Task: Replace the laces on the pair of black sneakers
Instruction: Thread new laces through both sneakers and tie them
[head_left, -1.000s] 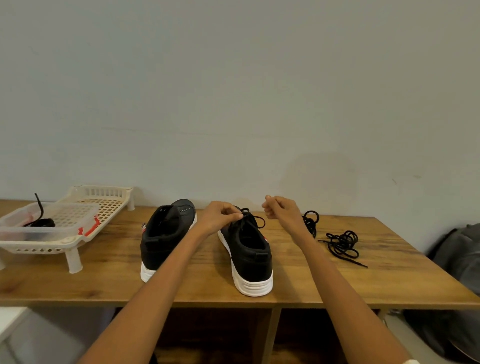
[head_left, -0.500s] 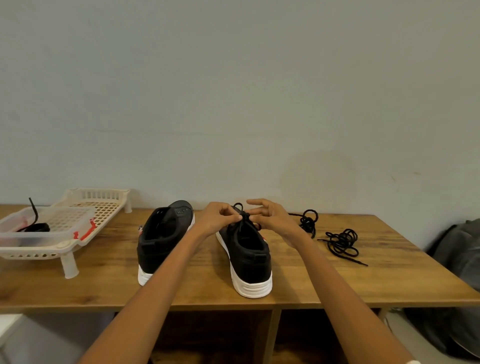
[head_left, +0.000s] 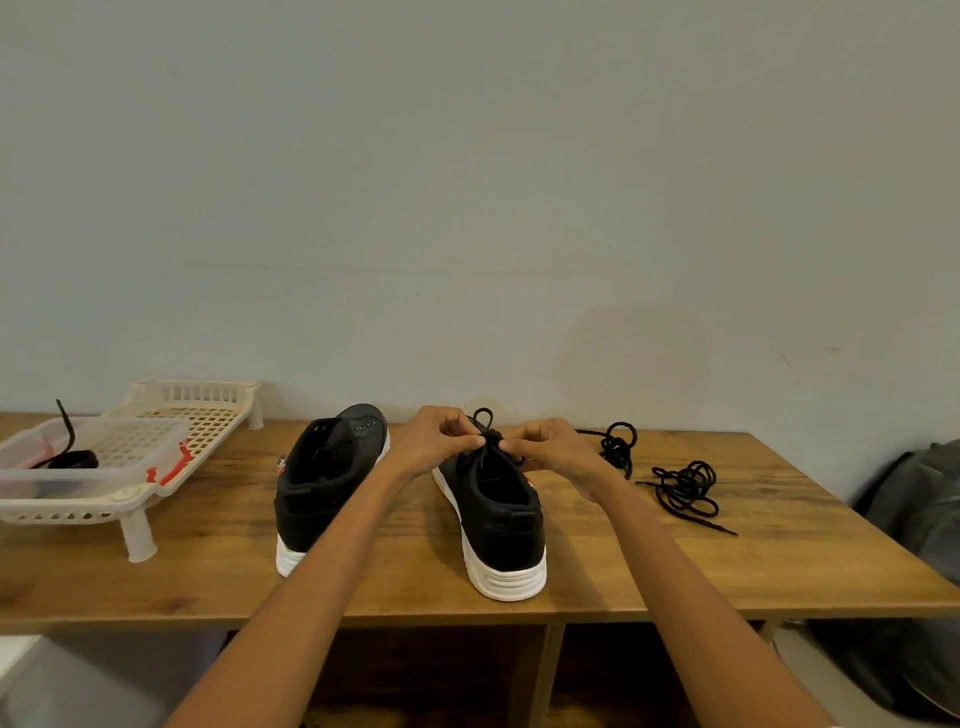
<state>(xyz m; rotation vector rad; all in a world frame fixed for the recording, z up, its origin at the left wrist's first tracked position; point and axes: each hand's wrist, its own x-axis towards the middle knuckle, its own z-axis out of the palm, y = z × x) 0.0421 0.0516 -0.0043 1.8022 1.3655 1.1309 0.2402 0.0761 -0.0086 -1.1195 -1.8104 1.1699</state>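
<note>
Far left: a clear tub (head_left: 111, 457) on a cream rack (head_left: 208, 410), with a black lace (head_left: 67, 457) lying in the tub, one end poking over the rim. Probably a removed lace; easy to confuse with fresh ones if reached for blindly.

Next along: the left sneaker (head_left: 324, 483), heel toward the camera, standing on the wooden table (head_left: 208, 571). No lace visible on it from this angle, so likely undone work.

Centre: the right sneaker (head_left: 496, 514), heel also facing the camera. Above its tongue, left hand (head_left: 436, 441) and right hand (head_left: 550, 449) close together, fingers curled, each pinching a strand of the sneaker's lace (head_left: 485, 423), one loop standing up behind the knuckles. Looks like tying or untying a bow. Risks here: pulling the wrong strand and tightening the knot instead of freeing it; a loop slipping from the pinch; dragging the light shoe backward toward the table edge, with nothing bracing it.

Right: two tangled black lace bundles (head_left: 618, 444) and (head_left: 685, 488), lying apart from the shoe. Possible snag or knotting when drawn out in haste; one loose tip pointing toward the near edge could slide off.
</note>
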